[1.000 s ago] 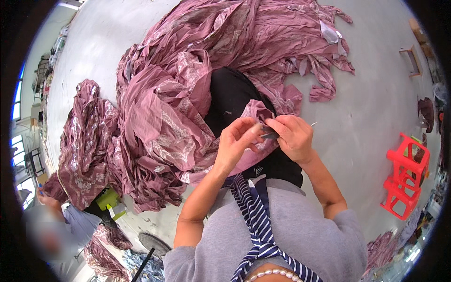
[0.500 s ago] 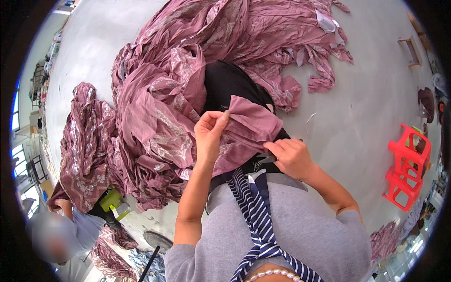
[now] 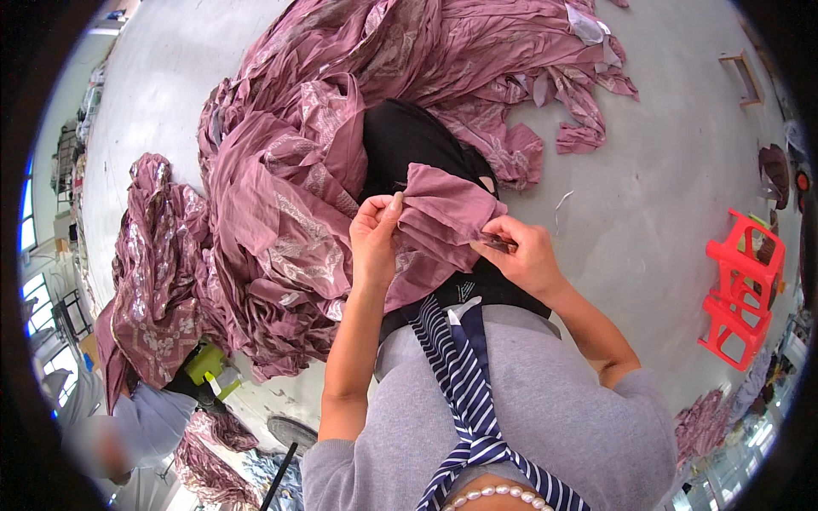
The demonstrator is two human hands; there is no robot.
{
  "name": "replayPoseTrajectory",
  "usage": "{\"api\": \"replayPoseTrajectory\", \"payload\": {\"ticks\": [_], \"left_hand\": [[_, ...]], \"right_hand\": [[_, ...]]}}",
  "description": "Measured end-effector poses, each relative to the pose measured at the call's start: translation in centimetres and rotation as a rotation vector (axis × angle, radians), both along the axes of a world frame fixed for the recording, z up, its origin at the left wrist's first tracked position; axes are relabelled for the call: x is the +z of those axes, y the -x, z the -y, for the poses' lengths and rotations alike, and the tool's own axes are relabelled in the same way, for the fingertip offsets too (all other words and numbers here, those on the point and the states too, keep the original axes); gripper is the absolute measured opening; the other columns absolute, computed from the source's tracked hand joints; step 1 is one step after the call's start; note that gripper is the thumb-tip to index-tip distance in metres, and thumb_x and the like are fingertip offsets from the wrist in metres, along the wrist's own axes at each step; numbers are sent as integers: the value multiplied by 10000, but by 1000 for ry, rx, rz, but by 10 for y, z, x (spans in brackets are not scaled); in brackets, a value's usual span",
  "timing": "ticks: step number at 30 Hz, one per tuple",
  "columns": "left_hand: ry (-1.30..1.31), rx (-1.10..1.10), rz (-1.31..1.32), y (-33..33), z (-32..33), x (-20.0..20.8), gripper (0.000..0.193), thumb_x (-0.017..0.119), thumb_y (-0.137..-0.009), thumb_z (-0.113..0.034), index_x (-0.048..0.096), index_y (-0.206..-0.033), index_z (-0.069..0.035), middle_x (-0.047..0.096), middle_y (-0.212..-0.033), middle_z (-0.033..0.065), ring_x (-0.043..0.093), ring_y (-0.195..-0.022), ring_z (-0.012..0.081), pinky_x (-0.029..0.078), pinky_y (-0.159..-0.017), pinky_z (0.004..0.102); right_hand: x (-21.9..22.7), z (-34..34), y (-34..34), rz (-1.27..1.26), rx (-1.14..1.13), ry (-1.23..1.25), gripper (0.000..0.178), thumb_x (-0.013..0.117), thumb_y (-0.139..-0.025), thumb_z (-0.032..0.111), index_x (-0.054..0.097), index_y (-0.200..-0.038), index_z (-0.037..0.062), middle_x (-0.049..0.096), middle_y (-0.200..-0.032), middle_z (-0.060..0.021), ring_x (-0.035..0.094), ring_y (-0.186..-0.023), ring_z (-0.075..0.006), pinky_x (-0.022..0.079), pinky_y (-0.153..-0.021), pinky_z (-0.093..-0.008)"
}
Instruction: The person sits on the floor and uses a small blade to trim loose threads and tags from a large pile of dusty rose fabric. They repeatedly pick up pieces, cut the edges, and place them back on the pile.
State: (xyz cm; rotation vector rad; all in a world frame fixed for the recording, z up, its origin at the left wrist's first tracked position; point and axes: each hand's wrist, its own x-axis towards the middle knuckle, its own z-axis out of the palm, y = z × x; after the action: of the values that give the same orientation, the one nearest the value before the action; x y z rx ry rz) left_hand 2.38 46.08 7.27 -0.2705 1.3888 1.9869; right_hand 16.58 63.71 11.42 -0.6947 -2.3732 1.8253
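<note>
A dusty-pink garment with silvery patterns lies across my lap. One plain corner of its cloth is lifted between my hands. The thumb and fingers of my left hand pinch the cloth's left edge. At its lower right edge is my right hand, closed around a small dark tool that looks like thread snips. The tool's tip meets the cloth; my fingers partly hide it. I cannot tell whether the blades are apart.
More pink patterned fabric spreads ahead over the grey floor. At left a person sits beside another pink pile and a green stool. Red plastic stools stand at right. A white thread scrap lies on the floor.
My right hand has risen slightly and turned, bringing the dark tool up to the cloth's edge. The lifted corner has shifted a little up and left, and my left hand keeps its pinch.
</note>
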Motion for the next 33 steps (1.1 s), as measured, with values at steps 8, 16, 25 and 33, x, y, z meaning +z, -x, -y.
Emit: {"api": "replayPoseTrajectory", "payload": {"ticks": [8,16,25,33], "left_hand": [[456,-590,-1292,1,-22,51,548,687,-649,-61,574,-1185,-87,529,-1274,127,433,-1260,330,337,-1040,434],[305,-407,-1129,-18,-44,32,279,654,-738,31,674,-1009,-36,658,-885,76,616,-795,183,473,-693,282],[110,-258,-534,-28,-41,32,158,571,-916,-17,633,-1056,26,646,-886,15,566,-766,52,454,-696,186],[-57,-200,-371,-28,-41,35,150,604,-905,-28,619,-1045,26,640,-926,14,578,-826,60,455,-739,187]], "right_hand": [[-9,-9,8,-10,8,475,130,602,-912,104,578,-852,-9,499,-680,45,413,-594,-22,362,-532,-191],[20,-17,12,-133,-45,729,152,555,-954,179,555,-912,33,518,-701,12,440,-581,-28,321,-497,-181],[19,-26,1,-106,-67,26,242,597,-924,196,524,-1040,-3,573,-766,-37,520,-664,-62,438,-600,-218],[24,-16,8,-123,-57,93,203,636,-899,117,531,-1012,-15,613,-813,-60,578,-726,-76,475,-640,-224]]}}
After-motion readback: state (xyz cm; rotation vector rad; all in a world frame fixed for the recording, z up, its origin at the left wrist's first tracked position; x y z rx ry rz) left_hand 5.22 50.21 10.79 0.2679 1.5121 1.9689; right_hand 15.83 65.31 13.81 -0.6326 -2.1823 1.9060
